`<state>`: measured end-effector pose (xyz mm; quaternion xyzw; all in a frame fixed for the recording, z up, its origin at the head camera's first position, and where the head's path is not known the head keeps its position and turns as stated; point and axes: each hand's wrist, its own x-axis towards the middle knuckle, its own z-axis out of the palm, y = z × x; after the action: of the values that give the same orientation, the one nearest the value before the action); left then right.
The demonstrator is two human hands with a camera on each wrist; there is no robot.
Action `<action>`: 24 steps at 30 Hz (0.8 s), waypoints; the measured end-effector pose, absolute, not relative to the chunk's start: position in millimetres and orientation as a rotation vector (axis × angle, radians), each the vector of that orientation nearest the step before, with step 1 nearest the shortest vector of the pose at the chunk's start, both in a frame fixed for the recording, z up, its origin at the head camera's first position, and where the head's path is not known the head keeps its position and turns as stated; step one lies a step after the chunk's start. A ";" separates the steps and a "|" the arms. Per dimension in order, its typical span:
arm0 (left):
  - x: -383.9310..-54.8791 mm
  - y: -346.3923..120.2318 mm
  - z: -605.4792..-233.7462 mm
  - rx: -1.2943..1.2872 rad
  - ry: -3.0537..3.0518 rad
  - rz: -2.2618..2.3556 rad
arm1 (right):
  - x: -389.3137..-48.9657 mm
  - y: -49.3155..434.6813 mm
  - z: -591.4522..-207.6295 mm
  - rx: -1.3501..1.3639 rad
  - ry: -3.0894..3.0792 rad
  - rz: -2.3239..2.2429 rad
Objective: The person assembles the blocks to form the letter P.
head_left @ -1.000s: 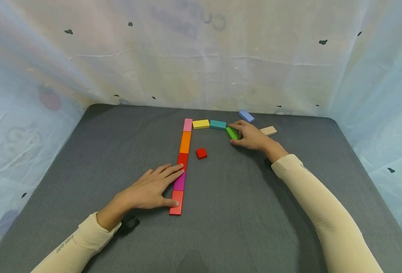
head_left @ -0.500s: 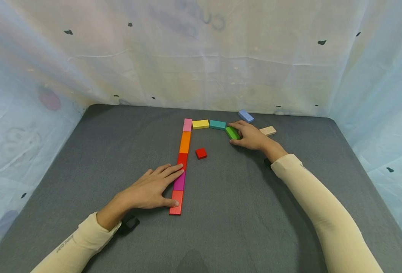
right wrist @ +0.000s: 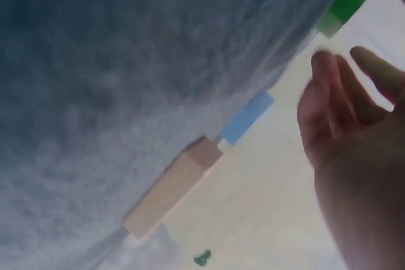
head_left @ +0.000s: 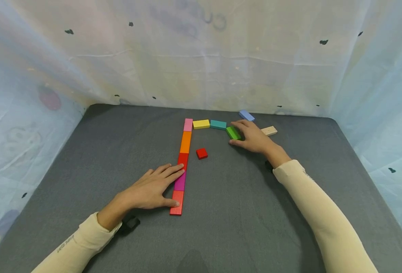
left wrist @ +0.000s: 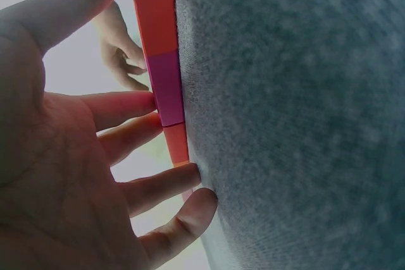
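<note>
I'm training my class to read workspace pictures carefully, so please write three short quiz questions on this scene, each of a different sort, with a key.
1. True or false: the small red block lies apart from the long straight row of blocks.
2. Which block lies between the yellow block and the green block? a) orange block; b) teal block; c) pale blue block.
3. Which hand touches the long straight row?

Key: 1. True. 2. b. 3. The left hand.

Block row (head_left: 183, 158) on table (head_left: 228, 223); block chain (head_left: 218, 124) right of its far end; lone block (head_left: 202, 153) before chain.
</note>
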<state>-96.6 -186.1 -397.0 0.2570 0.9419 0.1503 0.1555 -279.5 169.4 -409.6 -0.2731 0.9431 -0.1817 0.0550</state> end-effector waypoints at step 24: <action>-96.7 -189.9 -401.3 0.721 2.702 0.437 | -286.4 264.7 -408.5 -0.541 3.035 -0.481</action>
<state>-96.7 -189.9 -401.3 0.2518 0.9430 0.1526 0.1549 -286.4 264.7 -408.5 -0.1733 0.9727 -0.1541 0.0110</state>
